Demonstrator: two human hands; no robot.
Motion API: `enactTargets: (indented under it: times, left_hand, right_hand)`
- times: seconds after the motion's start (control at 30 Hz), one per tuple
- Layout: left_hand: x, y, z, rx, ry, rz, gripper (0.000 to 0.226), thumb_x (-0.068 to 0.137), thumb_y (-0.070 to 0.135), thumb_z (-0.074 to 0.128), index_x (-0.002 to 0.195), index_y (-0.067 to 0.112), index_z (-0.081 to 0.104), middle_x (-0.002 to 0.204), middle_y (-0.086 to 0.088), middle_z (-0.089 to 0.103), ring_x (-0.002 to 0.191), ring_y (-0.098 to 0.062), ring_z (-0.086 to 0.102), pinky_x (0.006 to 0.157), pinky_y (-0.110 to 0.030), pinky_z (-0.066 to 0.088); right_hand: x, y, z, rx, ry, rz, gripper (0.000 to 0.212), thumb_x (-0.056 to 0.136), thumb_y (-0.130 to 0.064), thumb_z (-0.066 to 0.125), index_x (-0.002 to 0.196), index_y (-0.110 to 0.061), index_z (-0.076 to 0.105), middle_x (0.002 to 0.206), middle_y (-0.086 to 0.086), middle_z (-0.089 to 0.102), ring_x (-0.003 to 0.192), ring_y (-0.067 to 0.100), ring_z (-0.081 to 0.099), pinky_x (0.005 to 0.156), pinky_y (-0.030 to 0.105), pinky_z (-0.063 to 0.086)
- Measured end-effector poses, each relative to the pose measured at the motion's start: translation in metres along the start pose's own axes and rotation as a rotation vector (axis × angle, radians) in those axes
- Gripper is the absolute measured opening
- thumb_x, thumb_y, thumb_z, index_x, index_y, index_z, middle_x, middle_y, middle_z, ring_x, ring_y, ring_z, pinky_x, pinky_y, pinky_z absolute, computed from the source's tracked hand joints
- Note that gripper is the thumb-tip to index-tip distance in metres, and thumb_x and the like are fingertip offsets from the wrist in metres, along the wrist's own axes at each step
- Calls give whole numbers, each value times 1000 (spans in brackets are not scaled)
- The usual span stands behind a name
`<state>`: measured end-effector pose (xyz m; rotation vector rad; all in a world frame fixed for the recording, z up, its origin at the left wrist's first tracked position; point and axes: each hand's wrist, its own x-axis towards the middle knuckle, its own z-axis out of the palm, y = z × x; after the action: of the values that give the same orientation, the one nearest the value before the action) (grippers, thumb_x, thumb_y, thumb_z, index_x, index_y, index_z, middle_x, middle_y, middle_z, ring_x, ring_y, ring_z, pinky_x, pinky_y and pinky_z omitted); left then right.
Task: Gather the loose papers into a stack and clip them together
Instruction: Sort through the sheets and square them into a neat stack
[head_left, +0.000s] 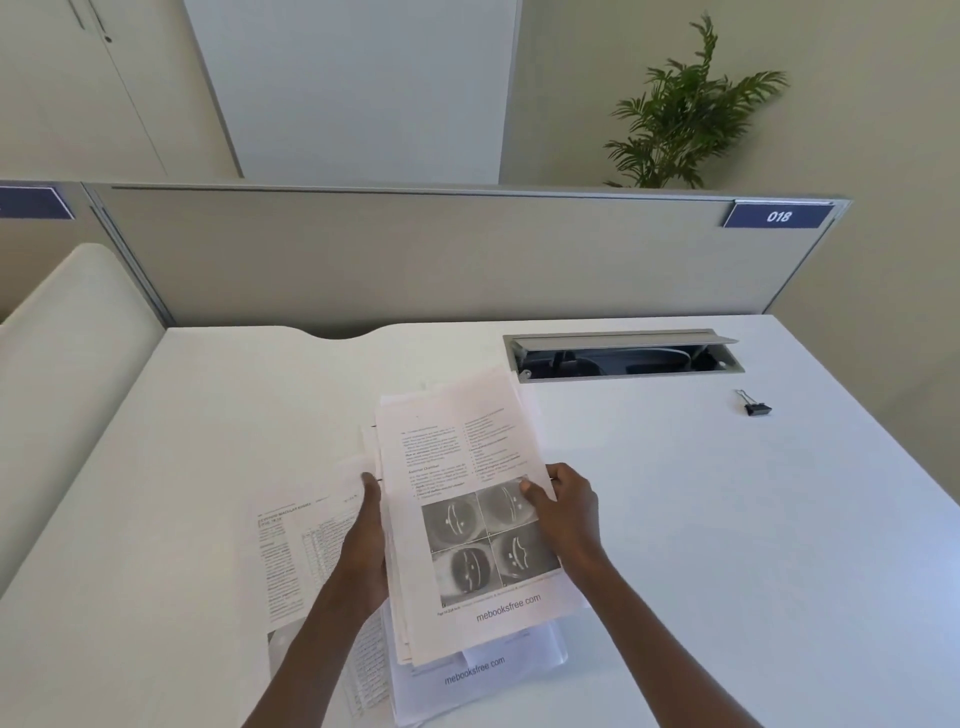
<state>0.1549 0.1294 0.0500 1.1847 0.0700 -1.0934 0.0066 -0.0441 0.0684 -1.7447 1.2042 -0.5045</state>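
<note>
A white rectangular desk (727, 519) carries a loose stack of printed white papers (467, 519) near its middle. The left hand (370, 540) grips the stack's left edge; the right hand (563, 512) pinches its right edge, thumb on top. A small black binder clip (756, 406) lies far right, well apart.

I held a rough stack of printed papers (467, 519) near the middle of the table's near edge, its top page showing two text columns above four grey pictures. Its edges were uneven. More sheets (301, 556) lay flat beneath and to the left, one with a table of figures. The black binder clip (756, 406) lay well apart, toward the far right corner.
</note>
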Motion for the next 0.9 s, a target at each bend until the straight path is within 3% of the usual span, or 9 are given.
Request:
enactTargets:
  times: [0.07,0.1,0.2,0.27,0.33,0.4,0.5,0.63,0.9]
  left_hand:
    - [2,1,-3,12,-38,30,42,96,48,53,124,20,67,123,-6,71,115,-27,66,102,-46,48]
    - [3,1,-4,58,-15,73,29,96,31,60,120,17,69,121,-7,72,112,-26,68,98,-44,51]
    - [3,1,-8,151,76,149,20,93,6,62,106,17,71,98,1,79,93,-15,74,70,-26,58]
    - [5,2,-13,148,89,147,20,93,6,62,106,17,71,97,0,79,87,-14,75,68,-26,57]
    - [7,5,-20,133,107,147,20,92,8,63,109,15,71,102,-4,78,89,-18,75,74,-33,55]
    - [9,7,-27,113,128,162,22,92,9,64,111,15,71,103,-4,78,93,-21,74,73,-33,56]
    - [12,12,-35,107,128,189,22,93,7,61,109,18,70,99,-1,79,89,-18,75,66,-29,58]
    - [15,20,-46,94,139,216,23,93,5,59,110,18,69,99,0,78,85,-16,75,66,-29,59]
    - [17,32,-63,69,170,270,26,95,0,55,111,17,68,96,6,79,82,-9,75,66,-22,60]
  right_hand:
    - [1,-1,6,-10,-7,-22,13,85,-19,71,94,-11,67,84,-2,73,73,14,67,58,18,44]
    - [2,-2,9,-11,-18,-25,12,86,-20,71,93,-11,67,83,-3,72,71,13,66,56,17,43]
    - [9,-3,16,-5,-45,17,16,89,-26,67,85,-11,66,75,-4,69,69,16,61,56,21,42]
    - [19,0,18,-2,-40,113,24,92,-34,62,85,-12,67,78,-4,67,81,20,61,65,27,46]
    - [30,8,20,-69,-20,198,33,91,-41,60,104,-12,67,102,2,70,104,25,61,88,34,48]
    - [38,17,22,-233,-38,212,53,89,-44,64,127,-8,56,128,14,57,124,33,48,103,41,40]
    - [43,23,28,-473,-89,188,77,80,-51,71,132,-4,40,131,19,42,127,38,36,99,46,40]
    - [43,29,45,-639,-126,185,103,67,-63,74,137,-5,25,129,16,37,123,37,35,97,48,39]
    - [55,35,59,-770,-9,203,104,53,-54,88,127,-5,35,123,12,43,116,31,43,91,42,46]
